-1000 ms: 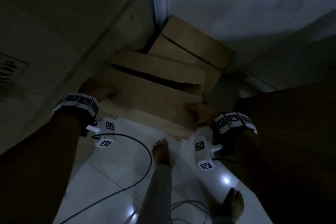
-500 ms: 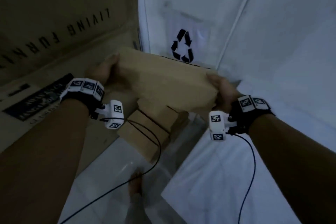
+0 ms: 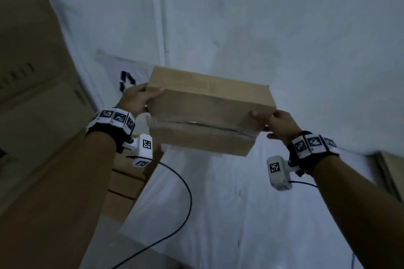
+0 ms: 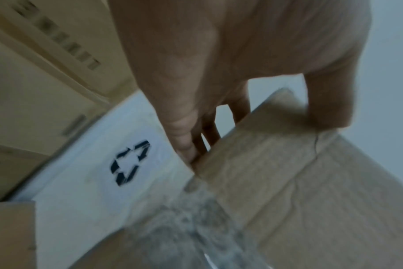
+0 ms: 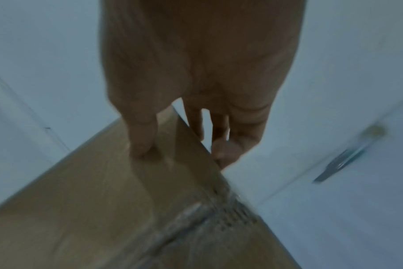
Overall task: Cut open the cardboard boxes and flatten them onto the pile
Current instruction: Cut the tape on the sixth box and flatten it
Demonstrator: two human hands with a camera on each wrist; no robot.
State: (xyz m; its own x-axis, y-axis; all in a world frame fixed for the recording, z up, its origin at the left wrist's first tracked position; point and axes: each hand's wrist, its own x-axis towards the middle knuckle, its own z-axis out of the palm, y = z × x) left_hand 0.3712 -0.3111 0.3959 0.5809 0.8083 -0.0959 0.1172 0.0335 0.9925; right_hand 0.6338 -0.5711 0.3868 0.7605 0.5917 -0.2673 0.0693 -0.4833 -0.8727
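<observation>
A: Holding a sealed brown rectangular cardboard box (image 3: pixel 209 113) in mid-air, the left hand (image 3: pixel 136 99) and right hand (image 3: pixel 278 123) are each clamped in a grip round one end.

B: Contents cannot be seen; it is taped shut. A slip could be caused by the thin fingertip purchase.

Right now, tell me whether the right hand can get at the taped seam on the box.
Probably not: the right hand and left hand both grip the raised box by its ends, so neither is free for the taped seam.
</observation>
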